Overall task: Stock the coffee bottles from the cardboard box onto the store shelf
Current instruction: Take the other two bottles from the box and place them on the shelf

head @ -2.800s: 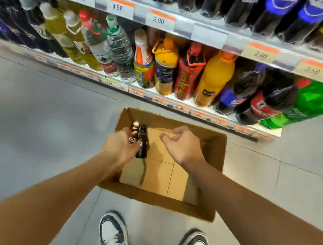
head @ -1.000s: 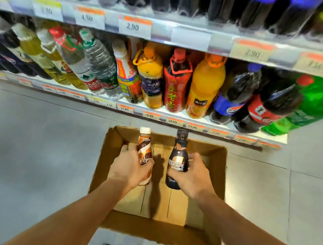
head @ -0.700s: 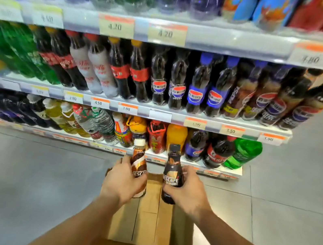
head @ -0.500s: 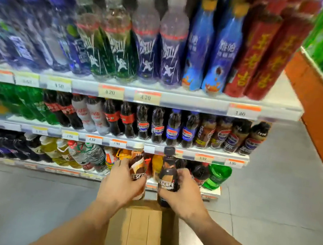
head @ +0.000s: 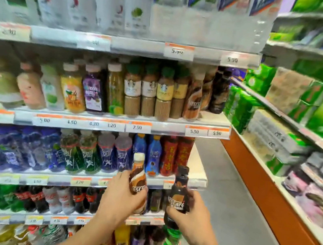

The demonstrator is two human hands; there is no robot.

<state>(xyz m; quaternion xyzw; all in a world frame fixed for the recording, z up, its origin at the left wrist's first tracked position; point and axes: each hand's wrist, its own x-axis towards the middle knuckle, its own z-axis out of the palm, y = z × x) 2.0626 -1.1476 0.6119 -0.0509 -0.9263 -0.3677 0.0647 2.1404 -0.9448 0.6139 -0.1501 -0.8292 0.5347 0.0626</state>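
— What are we holding up at the store shelf (head: 176, 128)?

— Our left hand (head: 120, 198) is clamping its grip on the white-capped coffee bottle (head: 137, 179); our right hand (head: 193, 219) is clamping on the dark coffee bottle (head: 178, 198), both upright and near each other.

— What is crowding around us?

— Sports drinks (head: 86, 157) are standing behind on the left, colas (head: 62, 200) lower down, shelved coffee bottles (head: 194, 100) higher up, tissue packs (head: 283, 130) lining the right.

My left hand (head: 120, 198) and right hand (head: 193, 219) are bare: I see no gloves, rings or watch on them. Both my forearms are uncovered too, with no sleeve showing anywhere up to the bottom edge of the view.
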